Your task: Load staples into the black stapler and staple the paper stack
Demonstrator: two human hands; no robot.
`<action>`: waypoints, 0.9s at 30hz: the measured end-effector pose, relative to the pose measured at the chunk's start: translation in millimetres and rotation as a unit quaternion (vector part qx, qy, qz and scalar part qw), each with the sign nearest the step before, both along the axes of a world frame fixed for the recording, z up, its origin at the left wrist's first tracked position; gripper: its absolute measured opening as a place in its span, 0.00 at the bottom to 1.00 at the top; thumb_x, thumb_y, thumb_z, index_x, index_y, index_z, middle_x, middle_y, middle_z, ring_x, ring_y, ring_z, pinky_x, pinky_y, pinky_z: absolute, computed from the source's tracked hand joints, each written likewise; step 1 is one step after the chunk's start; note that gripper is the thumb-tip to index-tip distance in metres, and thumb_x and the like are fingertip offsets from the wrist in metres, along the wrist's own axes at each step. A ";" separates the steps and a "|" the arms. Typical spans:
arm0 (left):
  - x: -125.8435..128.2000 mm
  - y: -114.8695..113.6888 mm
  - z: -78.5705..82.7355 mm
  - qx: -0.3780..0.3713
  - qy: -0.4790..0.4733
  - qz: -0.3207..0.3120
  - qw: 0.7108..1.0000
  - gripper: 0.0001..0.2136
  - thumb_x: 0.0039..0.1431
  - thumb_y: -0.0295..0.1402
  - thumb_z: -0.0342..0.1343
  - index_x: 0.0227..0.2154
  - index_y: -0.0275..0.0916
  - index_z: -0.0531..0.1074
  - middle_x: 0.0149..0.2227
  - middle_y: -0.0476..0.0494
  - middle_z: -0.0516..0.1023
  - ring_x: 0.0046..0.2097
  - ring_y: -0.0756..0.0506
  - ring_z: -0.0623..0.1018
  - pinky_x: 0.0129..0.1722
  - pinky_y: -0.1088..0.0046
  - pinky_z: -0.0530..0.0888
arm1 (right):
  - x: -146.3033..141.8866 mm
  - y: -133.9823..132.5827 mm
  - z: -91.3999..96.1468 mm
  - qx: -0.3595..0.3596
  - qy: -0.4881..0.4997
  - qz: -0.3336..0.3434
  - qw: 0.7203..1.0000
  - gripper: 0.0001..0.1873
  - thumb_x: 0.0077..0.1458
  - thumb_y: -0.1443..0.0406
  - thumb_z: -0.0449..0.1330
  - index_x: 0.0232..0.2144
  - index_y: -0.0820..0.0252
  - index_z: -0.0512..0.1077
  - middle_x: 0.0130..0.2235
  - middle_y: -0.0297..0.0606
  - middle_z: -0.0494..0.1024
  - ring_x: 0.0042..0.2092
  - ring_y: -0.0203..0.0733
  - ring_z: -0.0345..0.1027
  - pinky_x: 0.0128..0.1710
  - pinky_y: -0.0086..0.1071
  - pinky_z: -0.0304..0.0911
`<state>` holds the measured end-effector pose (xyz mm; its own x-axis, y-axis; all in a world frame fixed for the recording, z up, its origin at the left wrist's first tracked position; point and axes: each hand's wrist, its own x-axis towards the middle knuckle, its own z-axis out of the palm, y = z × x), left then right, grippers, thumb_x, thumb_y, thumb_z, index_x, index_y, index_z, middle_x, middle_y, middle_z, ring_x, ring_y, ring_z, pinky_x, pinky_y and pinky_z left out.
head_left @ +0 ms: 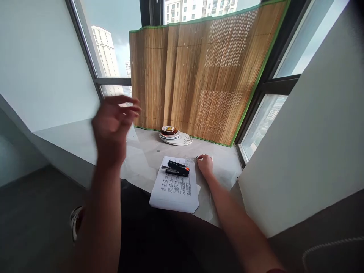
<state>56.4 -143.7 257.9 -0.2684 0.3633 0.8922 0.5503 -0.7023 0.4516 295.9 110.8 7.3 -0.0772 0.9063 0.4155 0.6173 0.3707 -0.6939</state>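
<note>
A stack of printed paper [176,187] lies on the pale window ledge [142,155] in front of me. On the stack's far end rests a black stapler [176,168] with an orange tip. My right hand [204,163] lies on the ledge just right of the paper, fingers curled around a small thin metal item [198,157] I cannot name. My left hand [113,127] is raised in the air to the left, blurred by motion, fingers loosely bent and holding nothing I can see.
A stack of plates [174,135] stands at the back of the ledge, against a bamboo mat [204,76] leaning on the window. A white wall [307,144] closes in on the right. Dark floor lies at lower left.
</note>
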 end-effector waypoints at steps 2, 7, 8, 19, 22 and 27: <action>-18.7 40.6 -40.0 -0.140 0.043 0.120 0.982 0.08 0.67 0.25 0.55 0.47 0.34 0.75 0.44 0.45 0.80 0.43 0.49 0.79 0.47 0.69 0.76 | -0.5 -0.2 -0.2 0.002 -0.006 -0.002 1.000 0.08 0.50 0.67 0.60 0.28 0.57 0.81 0.36 0.45 0.82 0.42 0.52 0.74 0.44 0.38 0.65; -59.5 115.9 -169.1 -0.429 0.165 0.220 0.861 0.12 0.58 0.18 0.52 0.38 0.33 0.79 0.41 0.36 0.82 0.44 0.41 0.80 0.51 0.63 0.76 | -2.9 0.3 1.2 0.018 0.001 0.001 1.000 0.08 0.51 0.67 0.60 0.28 0.58 0.80 0.36 0.45 0.81 0.44 0.52 0.73 0.46 0.39 0.64; -64.5 123.0 -186.2 -0.446 0.179 0.219 0.849 0.14 0.57 0.18 0.52 0.41 0.33 0.79 0.44 0.35 0.82 0.47 0.40 0.80 0.54 0.62 0.75 | -4.6 -0.3 2.6 0.027 0.008 0.005 1.000 0.09 0.52 0.66 0.59 0.29 0.58 0.80 0.38 0.45 0.81 0.44 0.52 0.72 0.47 0.40 0.63; -75.3 153.8 -229.0 -0.487 0.266 0.151 0.818 0.20 0.62 0.19 0.48 0.52 0.35 0.78 0.59 0.35 0.77 0.62 0.42 0.72 0.64 0.65 0.65 | -46.4 -62.2 26.4 0.139 -0.019 0.342 0.929 0.13 0.65 0.55 0.61 0.46 0.54 0.79 0.43 0.40 0.80 0.45 0.46 0.71 0.49 0.38 0.65; -73.0 142.1 -229.5 -0.475 0.243 0.152 0.832 0.16 0.60 0.18 0.49 0.42 0.36 0.81 0.50 0.36 0.81 0.57 0.40 0.76 0.61 0.65 0.69 | -52.7 -74.6 24.9 0.156 -0.112 0.362 0.912 0.20 0.58 0.59 0.69 0.52 0.54 0.76 0.45 0.41 0.79 0.47 0.48 0.70 0.48 0.38 0.65; -72.8 122.6 -219.9 -0.437 0.149 0.147 0.875 0.13 0.60 0.21 0.54 0.43 0.35 0.80 0.49 0.37 0.81 0.49 0.41 0.79 0.56 0.64 0.74 | -55.3 -77.9 25.1 0.124 -0.157 0.344 0.917 0.16 0.58 0.60 0.69 0.48 0.54 0.75 0.43 0.39 0.81 0.43 0.47 0.73 0.41 0.34 0.62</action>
